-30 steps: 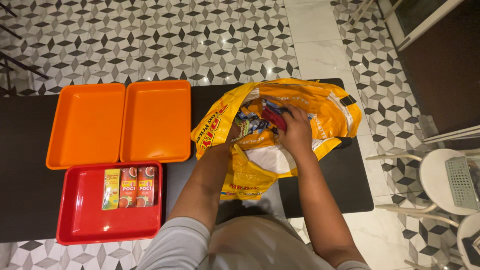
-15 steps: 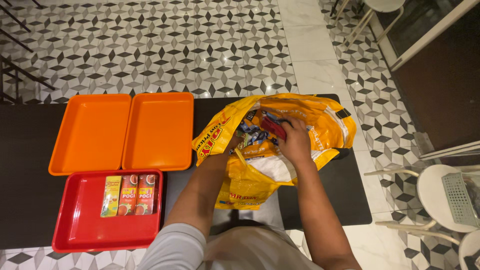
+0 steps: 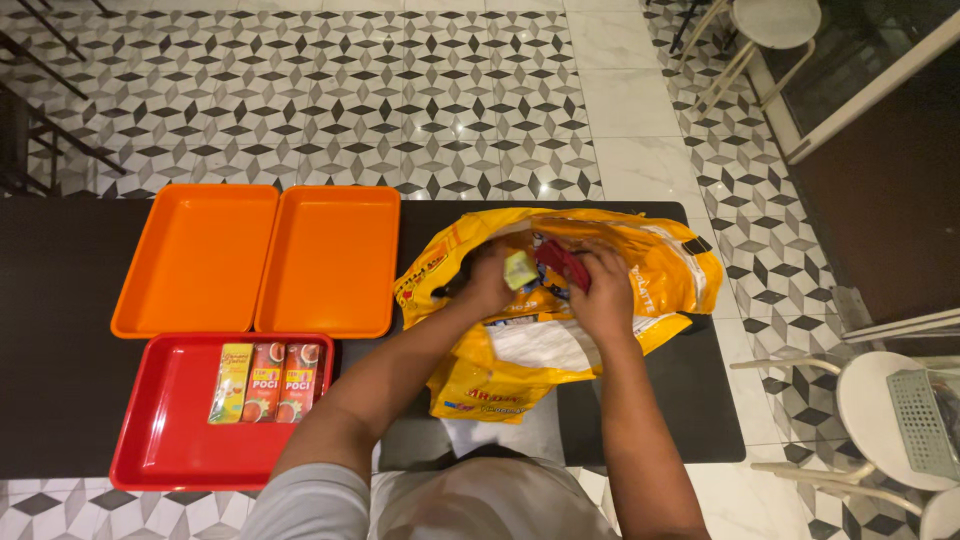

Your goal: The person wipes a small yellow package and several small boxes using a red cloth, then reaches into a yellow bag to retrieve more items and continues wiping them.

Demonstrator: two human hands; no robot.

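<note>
A large yellow plastic bag (image 3: 660, 262) lies open on the dark table (image 3: 60, 300). Both my hands are in its mouth. My left hand (image 3: 490, 280) grips a small pale yellow-green packet (image 3: 520, 270). My right hand (image 3: 605, 290) holds a red packet (image 3: 562, 263) just beside it. More packets lie inside the bag, partly hidden by my hands.
Two orange trays (image 3: 200, 260) (image 3: 335, 260) sit side by side left of the bag. Below them a red tray (image 3: 160, 440) holds three small drink cartons (image 3: 265, 382). White chairs (image 3: 890, 410) stand to the right on the patterned floor.
My left hand has come up with the pale packet, which was not visible before. The view has shifted downward, so the table sits lower in the frame.
</note>
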